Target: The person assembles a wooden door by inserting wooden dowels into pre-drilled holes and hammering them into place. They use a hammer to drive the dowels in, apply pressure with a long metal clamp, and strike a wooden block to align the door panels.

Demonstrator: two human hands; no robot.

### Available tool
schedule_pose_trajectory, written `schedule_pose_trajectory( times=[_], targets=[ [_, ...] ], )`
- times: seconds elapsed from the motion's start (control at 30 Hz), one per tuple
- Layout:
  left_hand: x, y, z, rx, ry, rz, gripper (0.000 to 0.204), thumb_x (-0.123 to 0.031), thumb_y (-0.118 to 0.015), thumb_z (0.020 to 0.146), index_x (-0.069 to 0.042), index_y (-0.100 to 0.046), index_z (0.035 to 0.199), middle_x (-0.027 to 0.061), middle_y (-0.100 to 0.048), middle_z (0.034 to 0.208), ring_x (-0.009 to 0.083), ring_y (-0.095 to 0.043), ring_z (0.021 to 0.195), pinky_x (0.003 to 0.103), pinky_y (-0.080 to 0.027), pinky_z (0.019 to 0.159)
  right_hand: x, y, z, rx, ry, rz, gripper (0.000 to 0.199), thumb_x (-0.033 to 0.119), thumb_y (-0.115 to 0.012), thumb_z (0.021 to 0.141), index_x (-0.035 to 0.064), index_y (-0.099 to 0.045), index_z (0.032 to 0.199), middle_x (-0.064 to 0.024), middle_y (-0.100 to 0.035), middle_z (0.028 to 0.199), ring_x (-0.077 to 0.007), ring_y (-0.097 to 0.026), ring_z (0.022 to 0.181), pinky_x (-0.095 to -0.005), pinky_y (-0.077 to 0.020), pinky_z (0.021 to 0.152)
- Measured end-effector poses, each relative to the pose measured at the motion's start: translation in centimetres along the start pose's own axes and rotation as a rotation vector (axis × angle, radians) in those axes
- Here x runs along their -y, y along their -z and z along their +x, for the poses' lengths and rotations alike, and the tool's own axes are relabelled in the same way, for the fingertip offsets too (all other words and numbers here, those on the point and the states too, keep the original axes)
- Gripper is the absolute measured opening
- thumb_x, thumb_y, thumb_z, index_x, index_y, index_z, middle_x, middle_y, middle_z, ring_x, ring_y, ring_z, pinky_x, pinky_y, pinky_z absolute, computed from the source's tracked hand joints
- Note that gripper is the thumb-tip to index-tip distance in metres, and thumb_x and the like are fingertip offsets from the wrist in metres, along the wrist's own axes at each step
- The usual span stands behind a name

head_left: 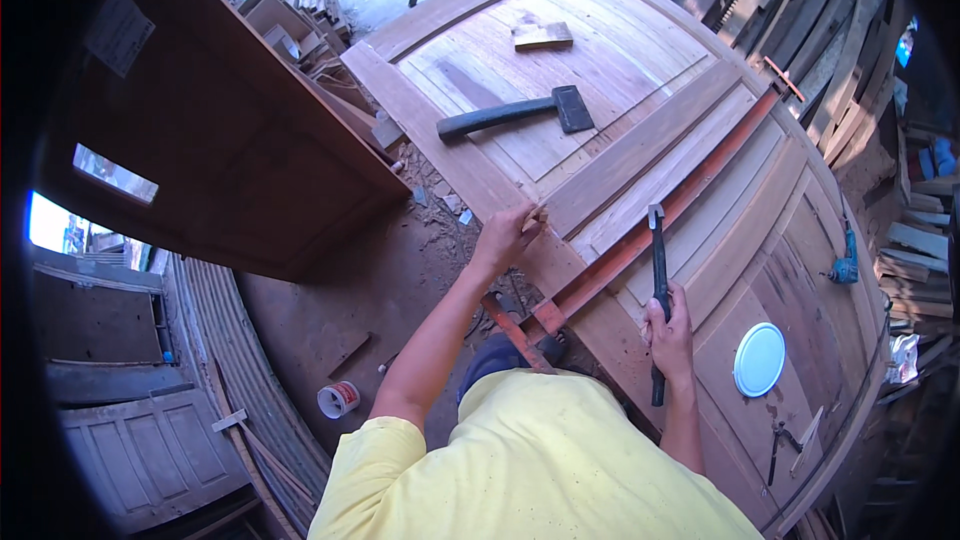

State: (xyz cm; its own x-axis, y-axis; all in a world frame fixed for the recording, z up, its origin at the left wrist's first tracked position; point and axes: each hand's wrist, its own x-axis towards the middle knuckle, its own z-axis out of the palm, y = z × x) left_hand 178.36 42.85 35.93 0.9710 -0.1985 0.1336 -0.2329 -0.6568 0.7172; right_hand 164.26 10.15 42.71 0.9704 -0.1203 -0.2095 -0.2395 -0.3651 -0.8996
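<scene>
My right hand (670,335) is wrapped round the dark handle of a hammer (659,260), its metal head pointing away from me over the door. At the door's near left edge my left hand (508,238) is closed in a pinch, beside the end of a cross rail; what its fingers hold is too small to make out. Under both hands lies a large panelled wooden door (600,190). A long red bar clamp (665,210) crosses it, between my hands. Beyond my left hand a dark mallet (520,115) lies on the door, with a small wood block (542,36) farther off.
On the door's right part are a white round lid (760,359), a teal power tool (846,258) and a small dark tool (780,445). A brown panel (220,130) stands at left. A small tub (338,399) sits on the floor. Stacked planks (810,20) lie at far right.
</scene>
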Motion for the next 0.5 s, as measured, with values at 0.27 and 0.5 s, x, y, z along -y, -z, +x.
schedule_pose_trajectory(
  times=[0.27, 0.5],
  targets=[
    [1.5, 2.9, -5.3, -0.349, 0.365, -0.409, 0.052, -0.021, -0.077, 0.097, -0.013, -0.058, 0.144, 0.0024, -0.073, 0.092, 0.0077, -0.058, 0.066, 0.026, -0.047, 0.059, 9.1, -3.3, 0.8, 0.095, 0.639, -0.056, 0.069, 0.006, -0.054, 0.106, 0.0130, -0.026, 0.168, -0.0077, -0.055, 0.076, -0.0172, -0.055, 0.062, -0.0350, -0.0476, 0.060],
    [6.2, 4.3, -14.6, -0.633, 0.561, -0.364, 0.036, -0.022, -0.073, 0.100, -0.010, -0.061, 0.132, 0.0020, -0.074, 0.091, 0.0047, -0.051, 0.055, 0.024, -0.039, 0.047, 7.4, -6.3, 4.3, 0.322, 0.437, -0.393, 0.066, 0.016, -0.052, 0.110, 0.0232, -0.024, 0.169, -0.0211, -0.051, 0.064, -0.0399, -0.051, 0.053, -0.0439, -0.0444, 0.054]
  ],
)
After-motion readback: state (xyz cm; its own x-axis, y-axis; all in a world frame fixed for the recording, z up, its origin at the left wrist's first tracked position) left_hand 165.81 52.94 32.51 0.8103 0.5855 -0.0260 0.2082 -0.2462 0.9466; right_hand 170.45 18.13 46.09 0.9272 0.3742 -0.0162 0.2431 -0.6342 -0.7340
